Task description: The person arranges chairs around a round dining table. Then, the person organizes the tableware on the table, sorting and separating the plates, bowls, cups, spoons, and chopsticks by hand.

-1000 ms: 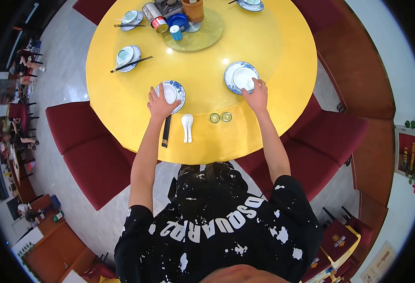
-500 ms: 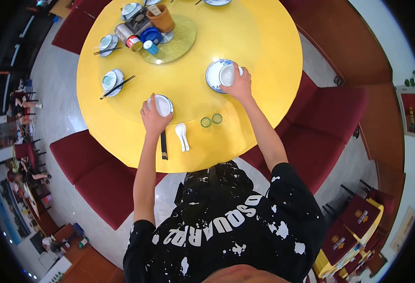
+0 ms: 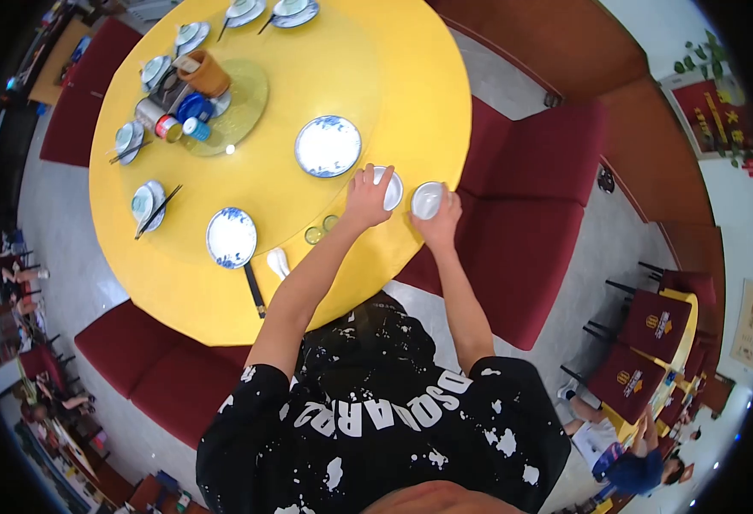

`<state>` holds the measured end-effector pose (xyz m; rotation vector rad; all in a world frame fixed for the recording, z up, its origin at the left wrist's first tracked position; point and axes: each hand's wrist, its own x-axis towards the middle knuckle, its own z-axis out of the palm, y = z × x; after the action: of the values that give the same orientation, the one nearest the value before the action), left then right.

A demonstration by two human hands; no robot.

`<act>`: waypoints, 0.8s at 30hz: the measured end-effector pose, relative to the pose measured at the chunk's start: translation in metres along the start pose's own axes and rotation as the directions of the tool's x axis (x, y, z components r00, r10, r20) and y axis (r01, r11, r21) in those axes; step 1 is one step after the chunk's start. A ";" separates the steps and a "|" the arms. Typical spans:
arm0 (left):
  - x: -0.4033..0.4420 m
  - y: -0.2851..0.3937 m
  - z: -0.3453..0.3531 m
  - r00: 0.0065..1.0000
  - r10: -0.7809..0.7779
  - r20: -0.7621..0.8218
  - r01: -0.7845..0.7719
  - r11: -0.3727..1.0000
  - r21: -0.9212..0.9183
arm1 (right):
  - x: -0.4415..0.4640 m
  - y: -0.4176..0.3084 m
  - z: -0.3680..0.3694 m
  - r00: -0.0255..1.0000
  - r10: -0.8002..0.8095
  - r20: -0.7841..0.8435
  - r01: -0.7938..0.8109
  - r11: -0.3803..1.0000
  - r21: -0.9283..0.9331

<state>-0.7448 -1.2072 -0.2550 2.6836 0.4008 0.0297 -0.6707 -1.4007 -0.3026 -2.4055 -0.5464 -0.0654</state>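
Observation:
My left hand [image 3: 369, 200] reaches across to the right, its fingers around a small white bowl [image 3: 390, 188]. My right hand [image 3: 439, 220] grips another white bowl [image 3: 426, 200] by its side, close to the table's right edge. The two bowls are a short gap apart. A blue-and-white plate [image 3: 328, 146] lies bare beyond my left hand. Farther left lies a second patterned plate [image 3: 232, 237], with black chopsticks [image 3: 255, 291] below it. Partly behind my left forearm are white spoons [image 3: 277, 262] and two small greenish glasses [image 3: 313, 235].
The round yellow table [image 3: 299, 77] carries a glass turntable [image 3: 252, 103] with a brown pot [image 3: 204, 74] and several containers. Place settings [image 3: 149, 206] line its far left side. Dark red chairs [image 3: 531, 223] stand close by on both sides. A person [image 3: 638, 463] is at the lower right.
Both bowls have left their plates and moved right, held in my hands. My left hand has crossed past the glasses. The view has turned, and the table sits farther left.

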 end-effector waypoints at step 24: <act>-0.150 -0.147 -0.035 0.603 -0.512 -0.612 0.380 0.859 -0.345 | 0.052 -0.122 0.084 0.980 -0.201 -0.012 0.200 0.962 0.185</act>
<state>-0.9315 -1.1079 -0.2777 2.2107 1.2349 0.8976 -0.6795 -1.2446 -0.2860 -2.1643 -0.7642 -0.0894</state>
